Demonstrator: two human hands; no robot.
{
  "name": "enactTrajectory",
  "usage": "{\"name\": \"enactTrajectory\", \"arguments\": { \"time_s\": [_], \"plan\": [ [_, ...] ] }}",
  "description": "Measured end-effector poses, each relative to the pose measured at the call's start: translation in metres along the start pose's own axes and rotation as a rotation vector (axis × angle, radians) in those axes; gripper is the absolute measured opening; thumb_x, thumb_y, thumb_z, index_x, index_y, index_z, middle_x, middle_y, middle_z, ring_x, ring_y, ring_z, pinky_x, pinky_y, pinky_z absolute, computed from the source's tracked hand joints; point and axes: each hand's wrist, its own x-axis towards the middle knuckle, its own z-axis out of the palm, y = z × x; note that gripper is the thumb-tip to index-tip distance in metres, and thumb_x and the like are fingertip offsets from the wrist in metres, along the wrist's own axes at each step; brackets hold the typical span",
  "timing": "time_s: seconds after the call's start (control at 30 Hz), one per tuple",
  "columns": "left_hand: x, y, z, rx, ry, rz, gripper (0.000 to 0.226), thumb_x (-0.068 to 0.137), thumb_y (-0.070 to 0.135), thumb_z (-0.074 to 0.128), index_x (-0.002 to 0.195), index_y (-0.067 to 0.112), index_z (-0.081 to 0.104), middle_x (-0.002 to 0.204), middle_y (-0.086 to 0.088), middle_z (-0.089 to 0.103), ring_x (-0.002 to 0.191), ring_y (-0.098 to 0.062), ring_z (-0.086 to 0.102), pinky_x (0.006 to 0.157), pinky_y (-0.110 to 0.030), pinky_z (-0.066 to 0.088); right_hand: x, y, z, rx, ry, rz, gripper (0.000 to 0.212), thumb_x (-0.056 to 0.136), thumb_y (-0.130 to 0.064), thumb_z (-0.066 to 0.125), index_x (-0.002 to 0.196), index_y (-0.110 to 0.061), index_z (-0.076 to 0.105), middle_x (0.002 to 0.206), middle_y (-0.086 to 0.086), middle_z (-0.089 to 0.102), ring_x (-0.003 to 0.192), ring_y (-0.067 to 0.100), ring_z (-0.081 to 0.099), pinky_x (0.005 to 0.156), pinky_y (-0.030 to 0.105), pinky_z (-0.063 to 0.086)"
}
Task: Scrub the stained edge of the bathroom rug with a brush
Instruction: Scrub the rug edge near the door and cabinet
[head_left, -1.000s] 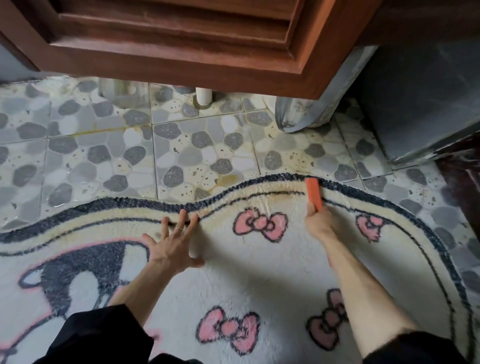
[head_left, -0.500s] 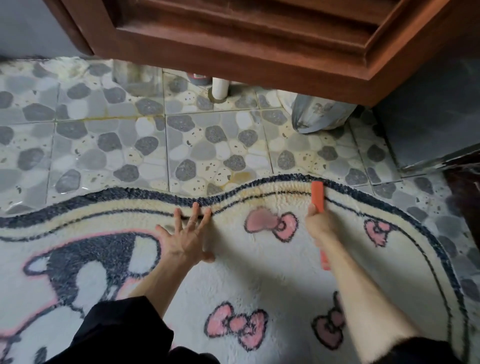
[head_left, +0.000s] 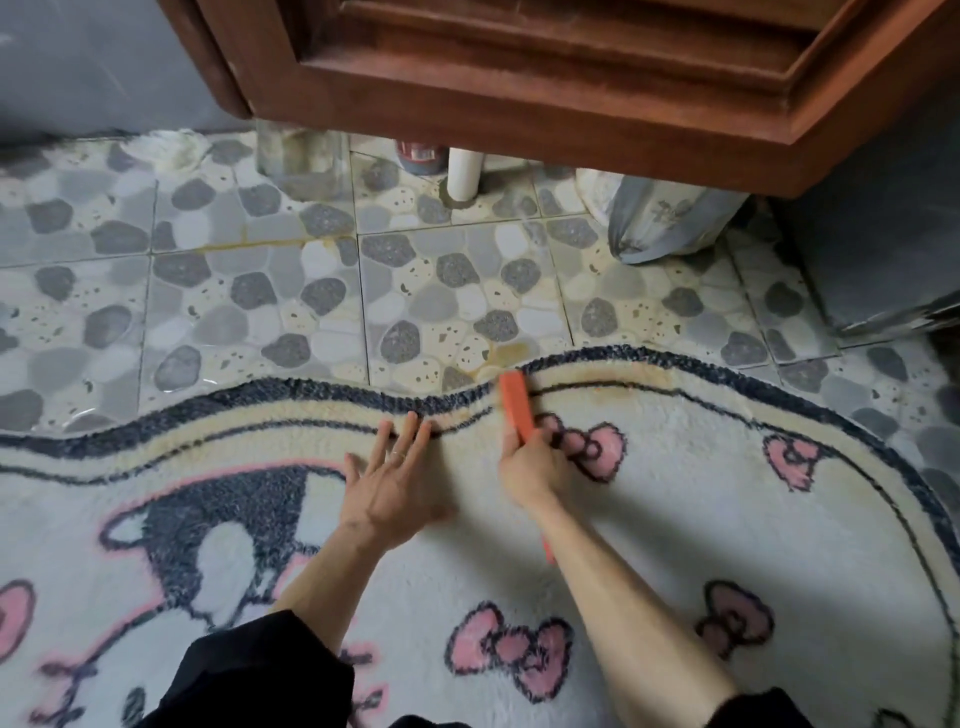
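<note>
Head, brush in right fingers, on rug edge

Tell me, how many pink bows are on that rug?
4: a bow by the right hand, another further right, two flanking the right forearm. The sleeves may hide more.
</note>
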Motion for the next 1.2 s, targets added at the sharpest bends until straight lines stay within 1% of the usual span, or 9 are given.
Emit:
{"name": "enactTrajectory", "arguments": {
  "time_s": [0.1, 0.23, 0.3, 0.4, 0.47, 0.63, 0.8, 0.97, 1.2],
  "plan": [
    [-0.019, -0.035, -0.001, -0.110, 0.131, -0.158, 0.112, 0.081, 0.080, 0.054, 0.157, 0.037, -0.016, 0.160, 0.015, -0.030, 0.153, -0.024, -0.017, 0.118, -0.064, -0.002, -0.014, -0.005, -0.009, -0.162, -0.086, -0.181, 0.055, 0.105, -0.049, 0.031, 0.132, -0.003, 0.043, 0.099, 0.017, 0.066, 0.081, 0.035, 0.062, 0.056, 0.030, 0.038],
    [-0.046, -0.102, -0.005, -0.136, 0.062, -0.463, 0.118, 0.069, 0.090, 0.054, 0.152, 0.050, -0.019, 0.163, 0.010, -0.030, 0.151, -0.039, -0.017, 0.109, -0.080, 0.006, 0.007, 0.029, -0.058, -0.083, 0.103, 0.099, 0.055, 0.105, -0.048, 0.039, 0.130, 0.001, 0.047, 0.090, 0.015, 0.066, 0.067, 0.027, 0.061, 0.051, 0.028, 0.036],
    [-0.049, -0.116, -0.006, -0.148, 0.012, -0.460, 0.118, 0.068, 0.089, 0.057, 0.148, 0.056, -0.023, 0.160, 0.012, -0.034, 0.149, -0.043, -0.021, 0.107, -0.082, 0.011, 0.000, 0.008, -0.033, -0.054, 0.136, 0.151, 0.058, 0.107, -0.046, 0.031, 0.132, 0.005, 0.043, 0.101, 0.021, 0.067, 0.084, 0.034, 0.066, 0.057, 0.028, 0.038],
    [-0.042, -0.109, -0.009, -0.200, -0.014, -0.446, 0.116, 0.072, 0.083, 0.061, 0.148, 0.056, -0.023, 0.159, 0.012, -0.036, 0.147, -0.045, -0.025, 0.106, -0.083, 0.013, -0.026, -0.033, 0.016, -0.006, 0.016, 0.011, 0.050, 0.107, -0.044, 0.030, 0.127, -0.001, 0.043, 0.068, 0.002, 0.051, 0.051, 0.017, 0.051, 0.038, 0.019, 0.028],
    [-0.046, -0.111, -0.010, -0.229, -0.018, -0.449, 0.117, 0.072, 0.082, 0.062, 0.146, 0.058, -0.025, 0.158, 0.013, -0.038, 0.146, -0.044, -0.028, 0.106, -0.083, 0.012, -0.034, -0.042, 0.019, -0.092, -0.053, -0.112, 0.049, 0.107, -0.045, 0.031, 0.129, -0.003, 0.042, 0.065, -0.002, 0.046, 0.046, 0.011, 0.046, 0.031, 0.018, 0.025],
    [-0.047, -0.116, -0.005, -0.274, -0.042, -0.424, 0.117, 0.070, 0.089, 0.054, 0.138, 0.059, -0.036, 0.147, 0.012, -0.053, 0.138, -0.042, -0.042, 0.105, -0.082, -0.003, -0.021, 0.019, -0.027, -0.333, 0.051, -0.103, 0.059, 0.104, -0.052, 0.028, 0.137, -0.004, 0.038, 0.087, 0.015, 0.065, 0.071, 0.035, 0.064, 0.056, 0.035, 0.048],
    [-0.040, -0.116, 0.002, -0.236, -0.072, -0.440, 0.112, 0.066, 0.099, 0.032, 0.131, 0.054, -0.047, 0.140, 0.007, -0.061, 0.126, -0.043, -0.051, 0.103, -0.082, -0.010, -0.030, -0.011, 0.019, -0.205, -0.011, -0.087, 0.056, 0.105, -0.052, 0.029, 0.127, -0.002, 0.044, 0.062, 0.001, 0.057, 0.040, 0.015, 0.053, 0.029, 0.020, 0.033],
    [-0.044, -0.113, -0.001, -0.233, -0.045, -0.445, 0.113, 0.064, 0.100, 0.029, 0.137, 0.052, -0.043, 0.146, 0.005, -0.056, 0.133, -0.045, -0.045, 0.104, -0.083, -0.005, -0.010, -0.074, 0.007, -0.237, -0.073, -0.280, 0.047, 0.105, -0.051, 0.031, 0.117, -0.009, 0.046, 0.071, -0.001, 0.050, 0.052, 0.012, 0.050, 0.040, 0.026, 0.033],
    [-0.029, -0.078, -0.015, -0.404, -0.047, -0.560, 0.147, 0.039, 0.111, 0.034, 0.143, 0.041, -0.041, 0.143, -0.007, -0.058, 0.136, -0.049, -0.043, 0.102, -0.083, -0.011, -0.086, -0.002, 0.028, -0.298, -0.151, -0.260, 0.042, 0.102, -0.057, 0.030, 0.106, -0.017, 0.040, 0.064, -0.001, 0.061, 0.044, 0.015, 0.057, 0.035, 0.030, 0.044]
  ]
}}
